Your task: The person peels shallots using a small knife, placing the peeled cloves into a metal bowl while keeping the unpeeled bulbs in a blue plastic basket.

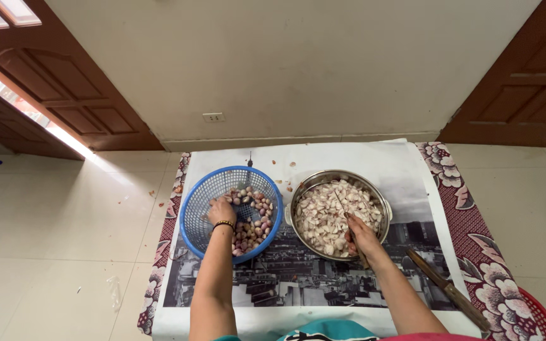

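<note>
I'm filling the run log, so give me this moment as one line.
left hand: in blue basket, on shallots | right hand: holds knife over steel bowl of peeled pieces

Bright daylight from left doorway; sharp; edges wide-angle bowed.

Bare forearms (beaded bracelet (224, 223), left)

One blue plastic basket (192, 218) is sitting beside one steel pot (383, 201), each holding shallots too many to count. Two knives are showing: one small knife (342, 208) over the pot and one large cleaver (447, 289) lying to the right. One red basket (541, 319) is peeking in at the corner. Two wooden doors (71, 95) are flanking the wall.
</note>
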